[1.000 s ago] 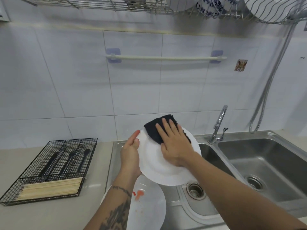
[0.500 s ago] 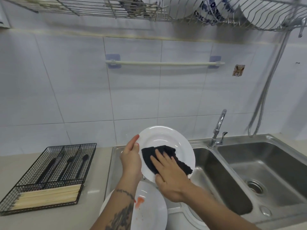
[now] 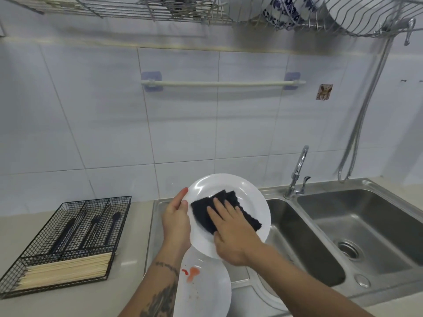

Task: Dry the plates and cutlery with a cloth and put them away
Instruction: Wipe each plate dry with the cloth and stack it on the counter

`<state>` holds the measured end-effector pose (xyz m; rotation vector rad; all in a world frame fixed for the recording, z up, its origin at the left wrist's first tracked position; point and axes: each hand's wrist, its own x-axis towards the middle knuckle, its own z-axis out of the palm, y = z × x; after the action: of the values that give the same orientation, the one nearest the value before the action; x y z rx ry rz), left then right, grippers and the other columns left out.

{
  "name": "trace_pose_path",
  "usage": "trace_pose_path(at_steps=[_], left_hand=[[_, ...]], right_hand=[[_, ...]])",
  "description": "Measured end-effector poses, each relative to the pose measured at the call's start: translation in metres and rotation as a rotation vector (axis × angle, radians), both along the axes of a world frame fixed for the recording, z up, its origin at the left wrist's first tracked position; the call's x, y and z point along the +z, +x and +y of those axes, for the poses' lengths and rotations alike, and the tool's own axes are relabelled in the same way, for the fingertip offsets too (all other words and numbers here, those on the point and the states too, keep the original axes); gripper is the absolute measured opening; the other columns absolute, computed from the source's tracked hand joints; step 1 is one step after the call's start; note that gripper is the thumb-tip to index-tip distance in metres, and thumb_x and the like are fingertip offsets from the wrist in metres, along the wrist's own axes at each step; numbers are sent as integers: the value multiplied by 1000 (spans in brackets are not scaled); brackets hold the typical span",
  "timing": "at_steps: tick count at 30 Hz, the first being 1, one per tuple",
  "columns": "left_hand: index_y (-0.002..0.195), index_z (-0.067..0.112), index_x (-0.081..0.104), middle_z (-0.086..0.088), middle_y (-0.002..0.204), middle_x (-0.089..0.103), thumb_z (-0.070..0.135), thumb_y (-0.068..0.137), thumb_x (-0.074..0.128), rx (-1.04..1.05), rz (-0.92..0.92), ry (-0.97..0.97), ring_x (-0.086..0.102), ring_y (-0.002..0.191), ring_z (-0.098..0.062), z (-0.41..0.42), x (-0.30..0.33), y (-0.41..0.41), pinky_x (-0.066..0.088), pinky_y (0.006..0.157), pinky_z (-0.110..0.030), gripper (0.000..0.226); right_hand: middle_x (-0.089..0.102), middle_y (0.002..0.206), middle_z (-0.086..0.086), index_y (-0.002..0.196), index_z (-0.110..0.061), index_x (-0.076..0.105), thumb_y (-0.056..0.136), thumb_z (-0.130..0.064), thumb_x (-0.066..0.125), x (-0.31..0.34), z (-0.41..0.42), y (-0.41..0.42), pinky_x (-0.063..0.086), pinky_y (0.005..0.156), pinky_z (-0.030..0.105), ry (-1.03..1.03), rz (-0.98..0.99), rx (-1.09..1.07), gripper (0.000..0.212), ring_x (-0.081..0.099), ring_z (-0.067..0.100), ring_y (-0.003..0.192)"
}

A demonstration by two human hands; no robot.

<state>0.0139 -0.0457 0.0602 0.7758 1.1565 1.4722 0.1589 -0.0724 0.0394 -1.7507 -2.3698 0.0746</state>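
A white plate (image 3: 219,188) is held tilted above the left sink basin. My left hand (image 3: 176,223) grips its left rim, thumb on the front face. A black cloth (image 3: 202,211) lies on the plate's face, and my right hand (image 3: 231,229) presses it flat with straight fingers. Below them a second white plate (image 3: 206,291) with an orange-red smear lies at the sink's near edge. Black cutlery (image 3: 91,227) and wooden chopsticks (image 3: 66,269) sit in a black wire tray (image 3: 119,200) on the counter to the left.
A double steel sink (image 3: 366,227) with a tap (image 3: 297,175) fills the right side. Overhead, a wire dish rack (image 3: 343,21) holds plates and blue-patterned bowls (image 3: 281,12). A towel rail (image 3: 222,83) and a shower hose (image 3: 364,110) are on the tiled wall.
The cloth and my right hand slid from the plate's top edge down to its centre, then slightly up-right. The plate tilted more upright, showing its face.
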Motion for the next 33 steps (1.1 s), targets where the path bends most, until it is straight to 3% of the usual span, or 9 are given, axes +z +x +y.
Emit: trace_pose_path(at_steps=[7,12,15,19,21,25,28,31,33], left_hand=[[123,30,69,-1,112,71,8,102,45,26,81,9,69,93,-22,6,0,-13,59,86,-42,39],[119,30,71,1,118,69,6,103,45,-73,83,18,66,107,-19,5,-1,-5,57,91,-39,39],[115,32,73,-1,118,70,7,103,46,-73,72,-15,67,108,-24,8,1,1,56,95,-46,39],[121,27,69,6,111,70,6,102,48,-14,64,-10,68,99,-20,16,8,-9,58,86,-38,36],[122,24,69,7,114,69,5,101,49,20,57,-1,67,102,-19,21,8,-15,57,91,-39,35],[121,22,70,0,122,68,2,98,48,91,30,-3,65,109,-23,31,3,-17,54,97,-40,37],[119,22,70,-3,123,67,0,97,47,124,-26,-20,64,112,-26,36,2,-12,52,100,-44,38],[113,25,71,-4,124,66,-1,97,47,137,-58,-55,63,112,-28,41,2,-9,52,100,-45,39],[114,24,70,-4,121,66,-1,97,46,124,-79,-66,64,108,-27,41,2,-8,55,94,-42,39]], right_hand=[[-9,161,7,153,-12,1,92,-31,31,12,-1,18,-6,119,48,33,-181,-173,70,-9,28,147],[-14,161,-2,153,-22,-5,97,-31,31,8,-8,-3,-9,119,42,-32,-45,32,68,-15,21,147],[-12,161,1,154,-19,0,96,-32,30,13,17,2,-7,119,43,60,-28,-31,67,-10,23,147],[-8,161,5,154,-14,5,93,-34,26,17,21,22,-5,119,47,92,-167,-149,67,-8,26,148],[-6,162,5,154,-13,4,94,-34,26,16,9,25,-3,119,47,23,-190,-165,66,-7,26,148],[5,162,-1,153,-21,12,97,-34,26,11,-22,12,-5,120,40,-131,-15,-48,60,4,19,147],[14,160,-8,152,-26,19,93,-37,34,11,-35,-5,-6,119,36,-92,134,67,62,11,12,145],[39,146,-6,143,-23,34,81,-28,54,3,-32,-5,16,118,39,68,85,115,65,37,16,130],[60,117,-6,123,-23,54,67,-14,61,0,-21,2,46,95,34,198,55,115,58,56,18,101]])
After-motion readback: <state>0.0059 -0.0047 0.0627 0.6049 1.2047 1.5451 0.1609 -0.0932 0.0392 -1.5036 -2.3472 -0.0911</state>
